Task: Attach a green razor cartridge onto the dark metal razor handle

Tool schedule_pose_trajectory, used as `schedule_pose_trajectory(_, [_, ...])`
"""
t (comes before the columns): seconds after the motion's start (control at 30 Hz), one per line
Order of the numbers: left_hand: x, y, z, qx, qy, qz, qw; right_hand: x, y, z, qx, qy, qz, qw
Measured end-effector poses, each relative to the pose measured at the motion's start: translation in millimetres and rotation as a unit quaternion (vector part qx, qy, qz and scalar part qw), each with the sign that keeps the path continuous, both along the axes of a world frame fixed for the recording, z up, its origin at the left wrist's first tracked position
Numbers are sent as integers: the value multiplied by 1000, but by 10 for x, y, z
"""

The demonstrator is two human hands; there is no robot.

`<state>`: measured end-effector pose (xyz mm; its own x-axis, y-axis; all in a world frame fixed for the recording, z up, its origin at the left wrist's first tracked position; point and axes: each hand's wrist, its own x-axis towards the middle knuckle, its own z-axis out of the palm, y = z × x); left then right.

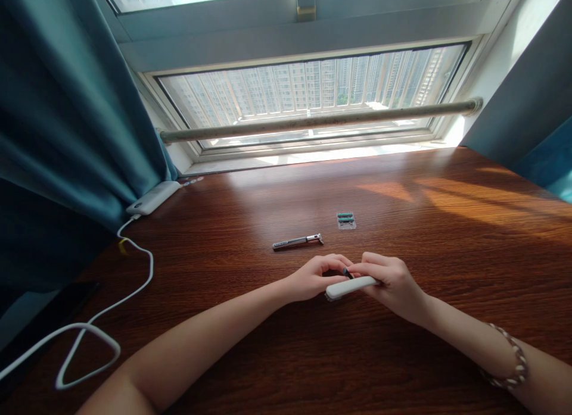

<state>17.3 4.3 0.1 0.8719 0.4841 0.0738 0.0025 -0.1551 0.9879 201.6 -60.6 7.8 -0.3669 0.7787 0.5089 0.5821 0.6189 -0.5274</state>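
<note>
My right hand (393,284) is closed around a slim white brush (351,287), its broad end pointing left with what look like short bristles underneath. My left hand (318,278) pinches a small dark piece (347,274), apparently a razor cartridge, just above the brush. The fingertips of both hands meet there and partly hide it. Beyond the left hand, a silver and black razor (297,242) lies on the table with its head end to the right. A clear plastic case (346,220) with green-striped razor cartridges lies farther back.
The brown wooden table (214,224) reaches to the window sill. At the back left, a white power bank (154,197) sits by the blue curtain (89,93), and its white cable (149,266) loops along the left side. A dark flat object (53,314) lies at the left edge.
</note>
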Motion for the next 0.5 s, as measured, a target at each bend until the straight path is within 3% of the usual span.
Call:
schedule_pose_trajectory(0.23, [4,-22,51,-24,-12,21,999,25,9,14,1,-2,2,1000])
schedule_pose_trajectory(0.37, [22,-47,52,-102,-32,99,989,174,68,76,-36,36,-76,996])
schedule_pose_trajectory(0.5, [45,-57,14,-154,-67,172,971,378,182,97,-3,-52,-149,987])
